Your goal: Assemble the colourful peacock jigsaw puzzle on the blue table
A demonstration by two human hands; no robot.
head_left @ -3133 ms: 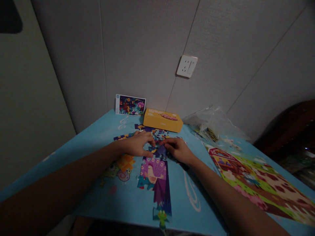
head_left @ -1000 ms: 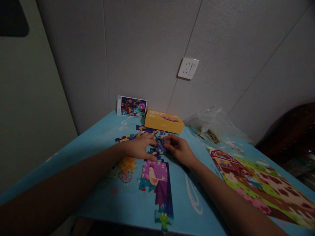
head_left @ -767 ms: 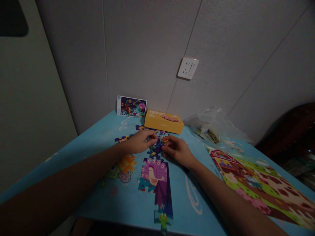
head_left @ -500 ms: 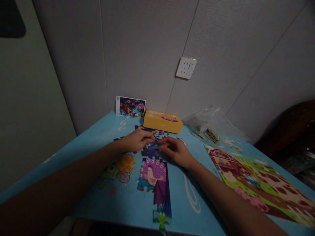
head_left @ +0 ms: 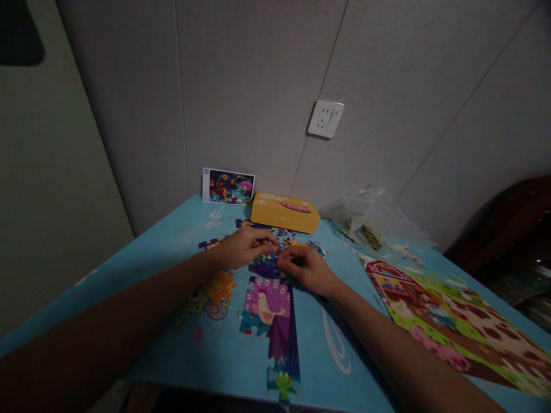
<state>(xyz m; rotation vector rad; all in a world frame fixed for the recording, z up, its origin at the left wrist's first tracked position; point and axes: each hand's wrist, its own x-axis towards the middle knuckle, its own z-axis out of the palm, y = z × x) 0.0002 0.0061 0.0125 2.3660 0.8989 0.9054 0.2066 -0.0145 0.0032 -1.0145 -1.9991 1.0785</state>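
While a picture card (head_left: pixel 231 187) stands upright at left, a left hand (head_left: pixel 244 246) curls loosely, thumb near its fingers, beside dark blue puzzle pieces (head_left: pixel 263 268) lying between the hands, just beyond a peacock section (head_left: pixel 270 304). The right hand (head_left: pixel 309 268) bends thumb toward forefinger at their right edge; whether either hand grips a piece cannot be told.

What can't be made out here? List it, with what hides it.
In the head view:
Dark blue puzzle section: partly hidden by the left hand and right hand.
Yellow box: lettering too small.
Plastic bag: contents obscured by its creases.
Farm picture: right end cut off by frame edge.
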